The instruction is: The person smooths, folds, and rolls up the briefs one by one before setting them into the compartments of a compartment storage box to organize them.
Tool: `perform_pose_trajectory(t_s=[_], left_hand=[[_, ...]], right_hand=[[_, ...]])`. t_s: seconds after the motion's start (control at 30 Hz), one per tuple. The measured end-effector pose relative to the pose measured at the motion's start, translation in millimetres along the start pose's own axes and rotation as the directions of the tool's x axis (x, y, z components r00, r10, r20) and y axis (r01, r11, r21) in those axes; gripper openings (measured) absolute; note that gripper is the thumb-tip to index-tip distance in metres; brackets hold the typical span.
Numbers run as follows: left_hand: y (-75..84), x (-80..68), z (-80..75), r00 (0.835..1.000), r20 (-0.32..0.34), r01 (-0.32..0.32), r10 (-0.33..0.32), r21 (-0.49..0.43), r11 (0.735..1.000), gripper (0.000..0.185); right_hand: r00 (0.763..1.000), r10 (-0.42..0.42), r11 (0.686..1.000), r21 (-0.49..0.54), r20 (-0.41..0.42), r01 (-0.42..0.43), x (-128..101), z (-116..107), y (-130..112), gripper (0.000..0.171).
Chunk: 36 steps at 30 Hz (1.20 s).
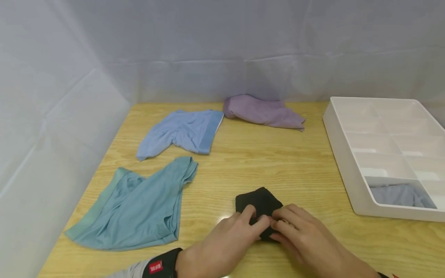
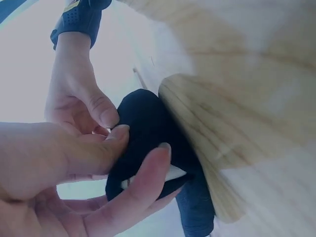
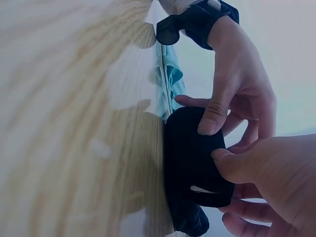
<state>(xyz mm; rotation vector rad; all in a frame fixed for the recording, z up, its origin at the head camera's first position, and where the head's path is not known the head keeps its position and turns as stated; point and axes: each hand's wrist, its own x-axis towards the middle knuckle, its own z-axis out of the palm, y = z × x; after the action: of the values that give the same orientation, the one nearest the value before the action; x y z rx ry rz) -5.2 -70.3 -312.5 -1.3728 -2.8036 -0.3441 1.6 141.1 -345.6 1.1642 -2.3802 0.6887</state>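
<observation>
A black folded cloth garment [image 1: 259, 201] lies on the table close to the person, bunched into a thick bundle. My left hand [image 1: 227, 237] pinches its near left side between thumb and fingers. From the right, my right hand [image 1: 306, 231] grips the near edge, its fingertips meeting those of the left. In the left wrist view a bit of white shows in an opening of the black garment [image 2: 148, 121], beside a left fingertip. The right wrist view has both thumbs pressed on the garment [image 3: 192, 148], with a loose end hanging past the bundle.
Teal underpants [image 1: 139, 210] lie spread at the left, light blue underpants [image 1: 180, 129] behind them. A purple garment [image 1: 262, 111] is by the back edge. On the right stands a white compartment box [image 1: 342, 166], with a grey-blue cloth [image 1: 399, 195] in a near compartment.
</observation>
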Motion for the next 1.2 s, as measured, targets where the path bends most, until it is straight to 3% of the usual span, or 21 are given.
perform_pose_trajectory(t_s=[0.17,0.3,0.47,0.57,0.7,0.8,0.93,1.07,1.13,1.2], left_hand=[[4.0,-2.2,0.5,0.995,-0.040,-0.083,0.088,0.119,0.989,0.018],[6.6,-3.4,3.1,0.988,-0.088,-0.102,0.126,0.237,0.966,0.004],[8.5,-4.2,6.9,0.975,-0.154,-0.081,0.158,0.417,0.905,0.003],[8.1,-3.8,7.9,0.975,-0.159,-0.063,0.158,0.483,0.873,0.004],[7.5,-3.7,8.1,0.983,-0.124,-0.054,0.138,0.517,0.854,0.008],[7.8,-3.6,9.4,0.984,-0.122,-0.047,0.130,0.528,0.848,0.010],[7.6,-3.1,11.0,0.987,-0.124,-0.022,0.101,0.521,0.853,0.011],[6.5,-2.6,11.9,0.989,-0.136,0.013,0.060,0.483,0.876,0.010],[5.8,-2.1,12.2,0.988,-0.143,0.018,0.057,0.477,0.879,0.009],[5.2,-1.4,12.3,0.986,-0.146,0.008,0.074,0.494,0.870,0.011]], right_hand=[[0.999,0.031,0.999,-0.039,0.020,-0.031,-0.7,0.6,-0.9,0.042],[0.999,0.041,0.998,-0.045,0.028,-0.040,-1.0,2.4,-1.3,0.042],[1.000,0.009,0.999,-0.036,-0.010,-0.009,-1.6,3.6,0.2,0.038],[1.000,-0.020,0.998,-0.060,-0.024,0.019,-1.8,3.3,1.8,0.042],[0.998,-0.052,0.990,-0.127,0.024,0.055,-2.1,1.5,3.1,0.054],[0.994,-0.072,0.982,-0.169,0.081,0.085,-1.5,0.5,2.9,0.041],[0.987,-0.083,0.974,-0.198,0.135,0.109,-0.3,0.6,1.1,0.041],[0.985,-0.043,0.977,-0.199,0.170,0.077,0.5,1.4,0.0,0.045],[0.985,-0.021,0.981,-0.184,0.172,0.053,0.8,2.5,0.5,0.056],[0.988,-0.003,0.989,-0.147,0.155,0.026,1.4,4.0,1.3,0.055]])
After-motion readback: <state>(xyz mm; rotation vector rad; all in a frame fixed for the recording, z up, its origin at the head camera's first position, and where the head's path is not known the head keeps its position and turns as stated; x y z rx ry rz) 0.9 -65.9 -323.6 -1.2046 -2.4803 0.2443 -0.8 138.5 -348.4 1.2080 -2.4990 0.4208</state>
